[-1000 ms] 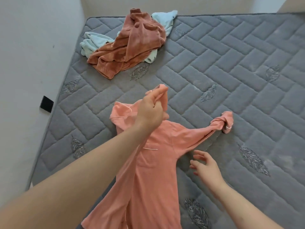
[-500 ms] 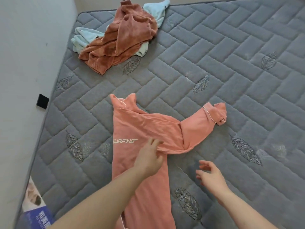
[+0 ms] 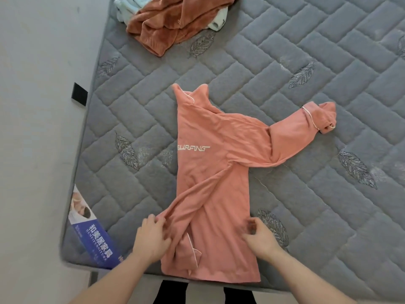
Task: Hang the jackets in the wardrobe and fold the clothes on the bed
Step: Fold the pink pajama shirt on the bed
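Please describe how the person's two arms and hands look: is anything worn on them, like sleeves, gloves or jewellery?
Both forearms are bare to the frame edge: no sleeves show. The left hand and the right hand wear no gloves, and no ring, watch or bracelet shows. The fingers are bare; nail detail is too blurred to tell.

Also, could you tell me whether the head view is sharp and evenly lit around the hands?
Head view: soft, even daylight with no glare; the salmon-pink long-sleeved top and its white lettering read sharply; the left hand and right hand are slightly motion-blurred; wide-angle distortion bends the grey quilted mattress edges.
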The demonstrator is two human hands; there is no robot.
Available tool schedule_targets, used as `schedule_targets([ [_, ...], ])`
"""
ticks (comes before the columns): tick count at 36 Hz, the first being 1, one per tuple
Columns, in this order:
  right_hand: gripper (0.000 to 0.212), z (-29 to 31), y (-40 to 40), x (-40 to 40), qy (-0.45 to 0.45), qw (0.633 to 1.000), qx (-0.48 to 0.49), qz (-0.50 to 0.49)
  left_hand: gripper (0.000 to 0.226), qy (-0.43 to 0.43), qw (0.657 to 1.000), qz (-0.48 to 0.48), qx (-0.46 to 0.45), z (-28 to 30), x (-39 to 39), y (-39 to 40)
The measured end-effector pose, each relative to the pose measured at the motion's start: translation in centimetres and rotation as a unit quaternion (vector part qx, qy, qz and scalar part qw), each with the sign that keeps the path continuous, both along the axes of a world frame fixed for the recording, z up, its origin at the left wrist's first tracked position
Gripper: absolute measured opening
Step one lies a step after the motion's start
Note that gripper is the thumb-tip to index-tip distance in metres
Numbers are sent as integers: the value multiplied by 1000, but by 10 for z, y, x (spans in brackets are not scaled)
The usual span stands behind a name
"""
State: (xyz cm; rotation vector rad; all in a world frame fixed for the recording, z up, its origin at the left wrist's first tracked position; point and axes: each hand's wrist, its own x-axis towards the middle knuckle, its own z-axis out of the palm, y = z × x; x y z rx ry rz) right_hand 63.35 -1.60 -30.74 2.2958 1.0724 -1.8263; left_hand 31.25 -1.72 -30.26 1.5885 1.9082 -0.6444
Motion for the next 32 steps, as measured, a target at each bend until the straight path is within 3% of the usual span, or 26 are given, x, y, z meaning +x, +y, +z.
schedule_targets([
  [3, 64, -2, -19, -10, -26, 1000, -6, -11, 54, -29, 987, 120, 103, -1, 3, 2],
  [6, 73, -3, -32, -17, -50, 998, -17, -25, 68, -49, 981, 184, 43, -6, -5, 6],
  [8, 76, -3, -37, -19, -61, 997, -27, -28, 47, -38, 988, 148, -26, -6, -11, 10],
  [10, 74, -3, -41, -21, -65, 996, -43, -32, 13, -35, 995, 83, -36, 2, -10, 14],
  [13, 69, -3, -44, -20, -67, 995, -60, -43, 19, -90, 993, -27, 76, 18, 2, 10],
  [16, 60, -1, -43, -19, -67, 994, -70, -58, 15, -241, 948, -98, 183, 47, 29, -3],
  [18, 52, 1, -43, -18, -67, 992, -71, -77, 16, -327, 927, -118, 139, 61, 51, -15],
  [20, 40, 3, -44, -14, -70, 991, -66, -91, 16, -350, 921, -157, 68, 68, 77, -28],
  [22, 34, 5, -44, -9, -74, 990, -62, -101, 18, -333, 921, -200, 6, 66, 102, -37],
  [25, 42, 6, -39, 2, -87, 991, -57, -83, 25, -292, 924, -231, -88, 61, 127, -35],
  [28, 43, 8, -27, 15, -97, 992, -48, -56, 55, -268, 910, -248, -195, 47, 136, -26],
  [30, 40, 10, -17, 23, -91, 993, -43, -57, 61, -271, 912, -224, -213, 39, 138, -16],
  [32, 36, 10, -4, 29, -87, 994, -28, -58, 54, -278, 930, -171, -168, 34, 138, -2],
])
